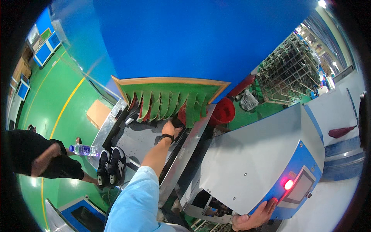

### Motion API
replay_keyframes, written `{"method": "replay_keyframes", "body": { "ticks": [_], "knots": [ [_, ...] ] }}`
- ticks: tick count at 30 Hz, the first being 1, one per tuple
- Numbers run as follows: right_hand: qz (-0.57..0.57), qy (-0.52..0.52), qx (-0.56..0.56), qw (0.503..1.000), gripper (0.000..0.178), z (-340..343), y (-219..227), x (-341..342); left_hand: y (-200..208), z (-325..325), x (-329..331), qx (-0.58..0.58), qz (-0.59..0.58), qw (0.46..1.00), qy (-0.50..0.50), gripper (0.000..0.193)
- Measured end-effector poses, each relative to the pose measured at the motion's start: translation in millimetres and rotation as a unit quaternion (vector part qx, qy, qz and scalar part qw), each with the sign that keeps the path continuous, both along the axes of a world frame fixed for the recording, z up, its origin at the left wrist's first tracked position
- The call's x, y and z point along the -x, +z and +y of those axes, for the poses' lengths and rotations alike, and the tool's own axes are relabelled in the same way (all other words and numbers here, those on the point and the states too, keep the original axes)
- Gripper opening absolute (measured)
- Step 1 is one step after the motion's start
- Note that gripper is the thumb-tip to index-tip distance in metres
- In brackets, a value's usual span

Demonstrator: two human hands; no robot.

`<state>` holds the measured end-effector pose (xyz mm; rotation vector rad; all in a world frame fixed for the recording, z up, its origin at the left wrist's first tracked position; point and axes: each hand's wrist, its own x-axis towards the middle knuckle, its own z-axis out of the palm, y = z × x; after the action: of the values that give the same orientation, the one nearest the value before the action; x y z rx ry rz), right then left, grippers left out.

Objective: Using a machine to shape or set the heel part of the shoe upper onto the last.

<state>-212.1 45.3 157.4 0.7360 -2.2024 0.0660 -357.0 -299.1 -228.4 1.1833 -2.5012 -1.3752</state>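
The left hand [170, 130], grip unclear, meets a black item [177, 123] by green curtain strips [166, 103]; the right hand [256, 215] lies flat on a blue control panel [275, 188], perhaps for support.

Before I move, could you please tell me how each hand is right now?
Left hand: closed on a dark item by the green strips.
Right hand: open, resting against the blue control panel.

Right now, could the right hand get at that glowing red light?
Likely yes: the right hand is at the lower edge of the blue panel, fingertips close to the glowing red light, with nothing visible between them.
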Motion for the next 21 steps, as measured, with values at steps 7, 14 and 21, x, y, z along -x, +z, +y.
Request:
{"method": "replay_keyframes", "body": {
  "ticks": [7,14,21],
  "knots": [
    [-0.078,-0.086,-0.047,0.992,0.063,27,-32,-12,41,-27,-103,-0.346,0.125,0.927,0.075,0.044],
    [-0.147,0.013,0.111,0.983,0.068,20,-11,-44,172,51,-263,-0.633,0.328,0.701,0.016,0.053],
    [-0.506,0.209,0.616,0.566,0.116,21,-70,-160,299,187,-331,-0.472,0.2,0.797,-0.321,0.08]
  ]
}}
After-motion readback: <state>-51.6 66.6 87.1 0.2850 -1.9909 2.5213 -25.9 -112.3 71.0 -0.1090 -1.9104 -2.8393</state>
